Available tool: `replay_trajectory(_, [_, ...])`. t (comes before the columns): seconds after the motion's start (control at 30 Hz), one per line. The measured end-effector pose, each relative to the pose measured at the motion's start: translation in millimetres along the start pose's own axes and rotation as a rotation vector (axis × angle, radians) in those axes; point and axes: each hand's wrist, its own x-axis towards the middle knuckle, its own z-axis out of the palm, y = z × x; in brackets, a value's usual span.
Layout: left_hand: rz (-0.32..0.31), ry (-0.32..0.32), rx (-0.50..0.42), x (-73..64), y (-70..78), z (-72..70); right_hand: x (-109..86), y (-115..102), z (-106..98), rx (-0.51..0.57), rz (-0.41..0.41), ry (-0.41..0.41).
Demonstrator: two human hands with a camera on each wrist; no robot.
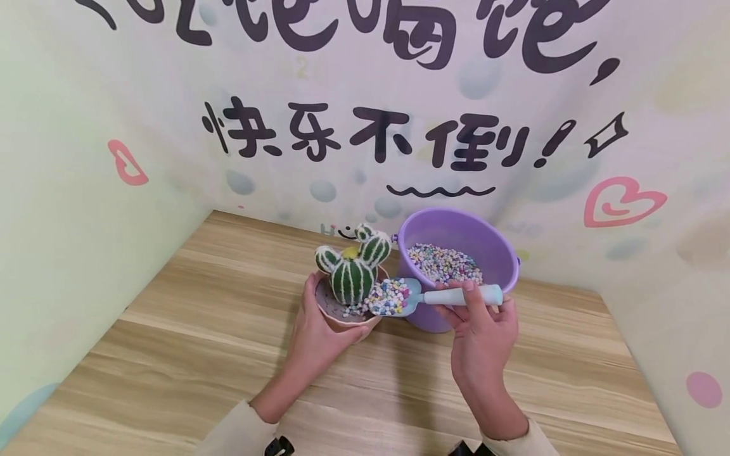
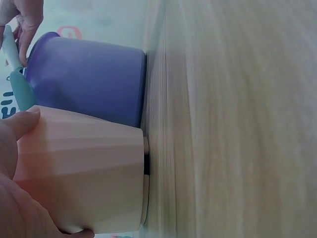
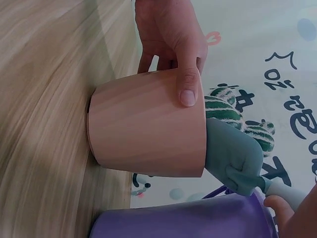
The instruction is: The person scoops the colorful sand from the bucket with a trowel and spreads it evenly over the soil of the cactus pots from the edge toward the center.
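Observation:
A green knitted cactus (image 1: 352,282) with white ribs stands in a peach-coloured flowerpot (image 3: 148,124) on the table. My left hand (image 1: 319,332) grips the pot around its side, thumb near the rim. In my right hand (image 1: 483,332) is the pale handle of a small blue-green shovel (image 3: 233,153), pinched between thumb and fingers. The shovel's blade, heaped with multicoloured pebbles (image 1: 390,296), lies at the pot's right rim. Some pebbles (image 1: 355,310) sit in the pot at the cactus's foot, on a grey surface.
A purple bucket (image 1: 419,316) stands behind and right of the pot, close to it, with many coloured pebbles (image 1: 445,263) inside. Behind the wooden table (image 1: 188,304) hangs a printed backdrop (image 1: 342,171) with large black characters.

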Motion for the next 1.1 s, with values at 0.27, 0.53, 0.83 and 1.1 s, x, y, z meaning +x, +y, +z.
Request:
replay_trajectory(0.27, [-0.026, -0.02, 0.005, 0.8, -0.5, -1.5, 0.5, -2.5, 2.6, -0.021, -0.016, -0.022])
replay_trajectory(0.53, [-0.019, -0.047, 0.027, 4.8, -3.5, -4.6, 0.4, -2.8, 4.3, -0.026, -0.059, -0.035])
replay_trajectory(0.83, [0.007, -0.087, 0.065, 10.3, -5.3, -11.4, 1.5, 0.0, 5.3, -0.034, -0.135, -0.073])
replay_trajectory(1.1, [0.035, -0.132, 0.083, 16.1, -10.5, -17.8, 2.7, 2.4, 7.7, -0.103, -0.143, -0.058])
